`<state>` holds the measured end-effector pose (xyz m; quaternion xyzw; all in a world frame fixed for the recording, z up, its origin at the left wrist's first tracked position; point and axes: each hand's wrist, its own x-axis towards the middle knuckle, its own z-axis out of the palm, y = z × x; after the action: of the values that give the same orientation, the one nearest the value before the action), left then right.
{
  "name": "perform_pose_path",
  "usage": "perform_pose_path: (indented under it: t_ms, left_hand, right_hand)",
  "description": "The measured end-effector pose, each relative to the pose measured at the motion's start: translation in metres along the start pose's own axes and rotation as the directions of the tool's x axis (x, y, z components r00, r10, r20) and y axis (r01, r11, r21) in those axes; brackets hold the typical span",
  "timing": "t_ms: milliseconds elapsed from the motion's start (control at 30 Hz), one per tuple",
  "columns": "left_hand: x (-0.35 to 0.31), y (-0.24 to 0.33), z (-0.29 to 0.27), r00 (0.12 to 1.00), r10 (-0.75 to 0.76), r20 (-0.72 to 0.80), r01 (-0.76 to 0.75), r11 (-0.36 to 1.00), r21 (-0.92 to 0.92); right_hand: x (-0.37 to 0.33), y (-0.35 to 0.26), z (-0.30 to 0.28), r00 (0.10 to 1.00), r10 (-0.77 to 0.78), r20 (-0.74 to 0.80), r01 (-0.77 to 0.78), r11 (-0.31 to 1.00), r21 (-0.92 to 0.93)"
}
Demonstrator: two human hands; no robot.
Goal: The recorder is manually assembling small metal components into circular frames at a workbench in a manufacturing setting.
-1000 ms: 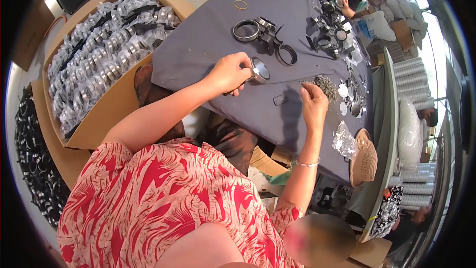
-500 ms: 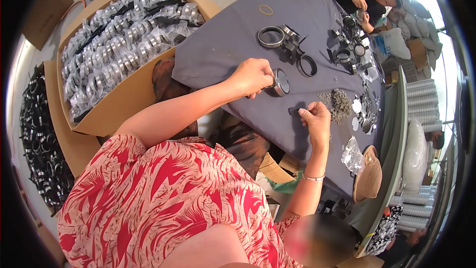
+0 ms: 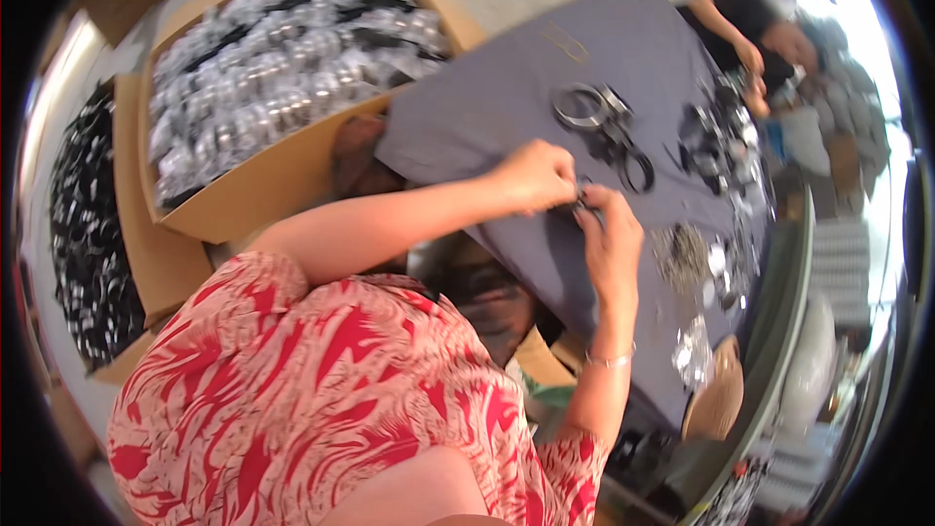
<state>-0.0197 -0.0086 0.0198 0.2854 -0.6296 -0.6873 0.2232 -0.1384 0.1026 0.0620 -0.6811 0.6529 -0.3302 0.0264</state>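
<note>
My left hand (image 3: pixel 538 177) is closed, its fingers against the fingertips of my right hand (image 3: pixel 612 234) over the near part of the cloth-covered table (image 3: pixel 487 78). A small dark bit (image 3: pixel 583 197) shows between the two hands. The round metal-rimmed part that the left hand held is almost wholly hidden by the fingers, and the picture is blurred. My right thumb and fingers are pinched together; what they hold is too small to tell. Just beyond the hands lie a silver-rimmed ring (image 3: pixel 581 123) and a black ring (image 3: pixel 638 173) with dark bracket pieces.
A large carton (image 3: pixel 224 205) of bagged metal rings stands left, beside black parts (image 3: pixel 93 263). On the table's right are dark fittings (image 3: pixel 716 141), a heap of small metal pieces (image 3: pixel 681 258), a clear bag (image 3: pixel 692 356) and a straw hat (image 3: pixel 718 394). A co-worker (image 3: pixel 740 49) sits opposite.
My hands have come together; before, they were apart, with the metal-rimmed part visible in the left and the right pinching. The whole view has shifted and blurred.
</note>
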Motion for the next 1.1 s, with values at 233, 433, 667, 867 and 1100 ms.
perform_pose_path:
  t_ms: [233, 433, 667, 867, 1100]
  left_hand:
    - [-0.006, -0.019, 0.017, 0.859, 0.509, -0.052, -0.478, 0.835, 0.272]
    - [-0.016, -0.021, 0.011, 0.759, 0.651, 0.001, -0.563, 0.656, 0.502]
    - [-0.008, -0.027, 0.014, 0.695, 0.719, 0.003, -0.604, 0.582, 0.544]
    - [-0.01, -0.016, 0.007, 0.777, 0.624, -0.084, -0.514, 0.706, 0.486]
    - [-0.005, -0.018, -0.002, 0.865, 0.5, 0.036, -0.49, 0.827, 0.276]
  right_hand:
    - [-0.006, 0.006, -0.015, 0.981, 0.139, 0.136, -0.139, 0.99, -0.007]
    - [0.008, 0.01, -0.011, 0.988, -0.019, 0.153, 0.03, 0.997, -0.072]
    - [0.025, 0.021, -0.024, 0.952, -0.026, 0.305, 0.022, 1.0, 0.018]
    - [0.018, 0.015, -0.007, 0.991, 0.047, 0.129, -0.058, 0.995, 0.083]
    - [-0.017, 0.02, -0.018, 0.996, 0.083, -0.013, -0.077, 0.967, 0.242]
